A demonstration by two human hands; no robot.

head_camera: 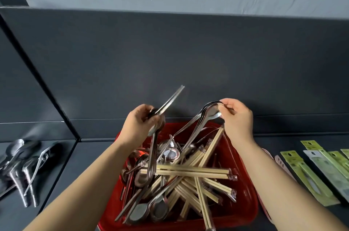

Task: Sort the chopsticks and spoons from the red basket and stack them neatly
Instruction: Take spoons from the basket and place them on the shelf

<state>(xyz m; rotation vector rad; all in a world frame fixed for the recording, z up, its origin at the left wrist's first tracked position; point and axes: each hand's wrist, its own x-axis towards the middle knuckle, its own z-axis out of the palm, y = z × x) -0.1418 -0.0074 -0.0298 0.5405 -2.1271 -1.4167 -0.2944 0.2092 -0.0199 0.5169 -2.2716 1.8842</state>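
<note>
Red basket holds chopsticks, spoons; left hand and right hand each grip spoons.

left grip: holds spoon bundle | right grip: pinches nested spoons | red basket: chopsticks inside
</note>
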